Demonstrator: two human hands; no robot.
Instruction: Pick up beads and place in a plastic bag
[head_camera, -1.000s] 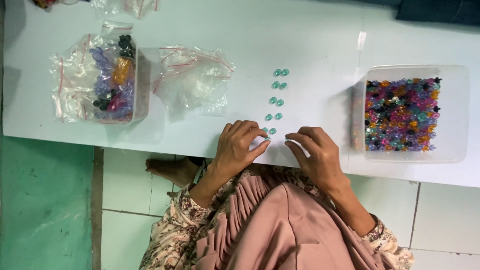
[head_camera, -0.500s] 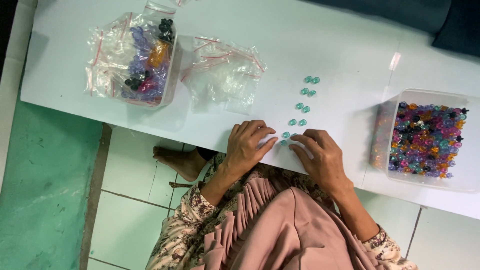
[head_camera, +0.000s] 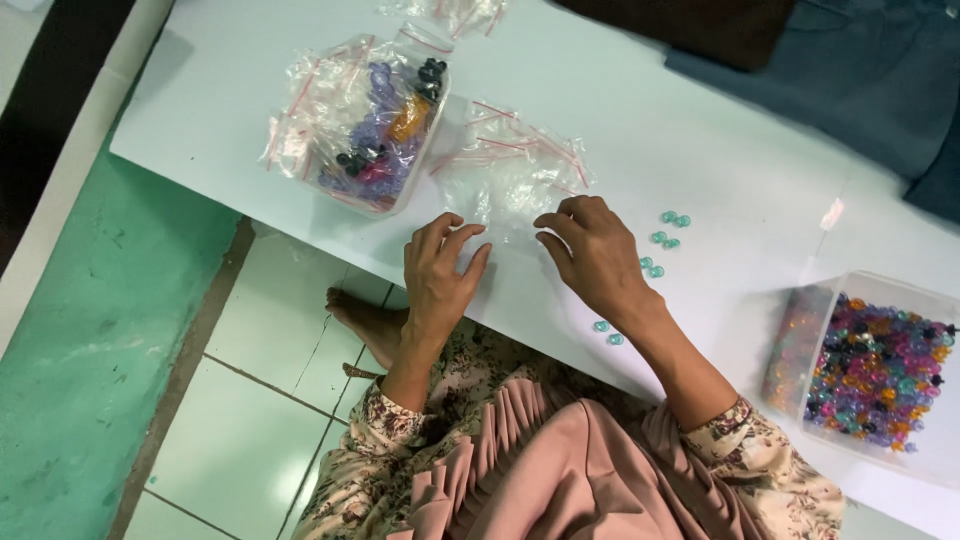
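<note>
A loose pile of clear zip bags (head_camera: 512, 170) with red seal strips lies at both hands' fingertips; more stuffed bags (head_camera: 330, 110) sit beyond the left hand (head_camera: 440, 275).

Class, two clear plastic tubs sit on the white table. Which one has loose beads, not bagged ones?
The tub at the right edge, beyond the right hand; the far-left tub holds beads in small bags.

ahead of hands: pile of clear bags (head_camera: 510, 170) blocks, fingertips at its near edge
left: tub (head_camera: 375, 125) of bagged beads stands just beside the pile
right: teal bead pairs (head_camera: 660, 240) dot the table (head_camera: 700, 130)
far right: bead box (head_camera: 870, 370)
open: bare strip between beads and box
</note>
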